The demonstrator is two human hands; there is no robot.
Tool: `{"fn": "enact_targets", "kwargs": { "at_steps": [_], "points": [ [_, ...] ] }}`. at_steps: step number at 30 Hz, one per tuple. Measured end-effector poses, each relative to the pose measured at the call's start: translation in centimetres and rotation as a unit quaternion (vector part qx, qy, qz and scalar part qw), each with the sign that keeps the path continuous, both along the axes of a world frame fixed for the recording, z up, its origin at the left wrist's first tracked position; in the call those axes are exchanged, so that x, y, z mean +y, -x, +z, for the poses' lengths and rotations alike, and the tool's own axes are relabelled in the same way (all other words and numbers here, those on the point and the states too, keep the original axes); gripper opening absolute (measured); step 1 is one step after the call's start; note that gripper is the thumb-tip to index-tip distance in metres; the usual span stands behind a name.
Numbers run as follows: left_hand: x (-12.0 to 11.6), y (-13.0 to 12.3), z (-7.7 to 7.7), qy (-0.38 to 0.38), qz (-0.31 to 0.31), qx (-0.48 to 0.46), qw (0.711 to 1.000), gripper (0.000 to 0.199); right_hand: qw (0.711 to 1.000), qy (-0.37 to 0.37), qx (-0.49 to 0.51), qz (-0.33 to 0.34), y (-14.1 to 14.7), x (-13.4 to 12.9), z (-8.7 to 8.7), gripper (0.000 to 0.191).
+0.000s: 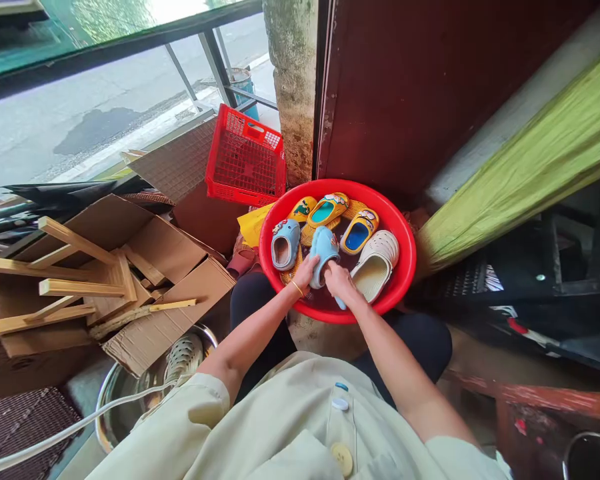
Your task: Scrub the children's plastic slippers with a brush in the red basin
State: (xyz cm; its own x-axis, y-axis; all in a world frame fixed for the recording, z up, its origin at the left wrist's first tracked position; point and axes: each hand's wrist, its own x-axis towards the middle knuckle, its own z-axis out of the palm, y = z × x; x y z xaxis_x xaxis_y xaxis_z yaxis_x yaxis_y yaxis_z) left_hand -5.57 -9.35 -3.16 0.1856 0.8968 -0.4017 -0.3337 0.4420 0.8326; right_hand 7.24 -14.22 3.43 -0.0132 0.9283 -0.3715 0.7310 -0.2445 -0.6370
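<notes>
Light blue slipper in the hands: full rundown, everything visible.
The light blue slipper is a small, rounded clog of what looks like soft foam or rubber. It sits over the red basin, turned so its opening is hidden. The left hand cups its left side and the right hand presses on its lower right. Other slippers lie around it.

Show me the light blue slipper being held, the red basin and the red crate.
light blue slipper [325, 248], head view, on its upper
red basin [405, 267], head view, on its right rim
red crate [245, 160], head view, on its mesh side

small light-blue slipper [324, 252] held sole-up over the red basin [403, 283].
</notes>
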Motion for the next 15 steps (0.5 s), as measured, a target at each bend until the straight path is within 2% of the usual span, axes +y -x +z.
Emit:
{"fn": "enact_targets", "kwargs": {
  "at_steps": [3,6,9,12,14,15],
  "points": [
    [-0.1,-0.1,-0.2,0.002,0.001,-0.004,1.000,0.052,1.000,0.013,0.022,-0.007,0.5,1.8,0.2,0.030],
    [0.3,-0.1,-0.7,-0.015,0.018,0.003,1.000,0.054,0.996,0.048,0.063,0.026,-0.5,1.6,0.9,0.026],
    [0.9,-0.2,-1.3,-0.054,0.048,0.004,0.997,0.056,0.987,0.094,0.110,0.074,-2.5,-0.3,2.2,0.022],
    [1.4,-0.5,-2.0,-0.070,0.041,0.021,0.996,0.058,0.967,0.168,0.160,0.108,-5.5,-3.1,3.3,0.021],
    [1.6,-0.9,-2.6,-0.071,0.033,0.065,0.995,0.062,0.958,0.208,0.177,0.083,-7.8,-5.0,3.7,0.036],
    [1.7,-1.1,-2.9,-0.070,0.026,0.098,0.992,0.066,0.960,0.201,0.189,0.053,-8.9,-5.8,3.7,0.043]
  ]
}}
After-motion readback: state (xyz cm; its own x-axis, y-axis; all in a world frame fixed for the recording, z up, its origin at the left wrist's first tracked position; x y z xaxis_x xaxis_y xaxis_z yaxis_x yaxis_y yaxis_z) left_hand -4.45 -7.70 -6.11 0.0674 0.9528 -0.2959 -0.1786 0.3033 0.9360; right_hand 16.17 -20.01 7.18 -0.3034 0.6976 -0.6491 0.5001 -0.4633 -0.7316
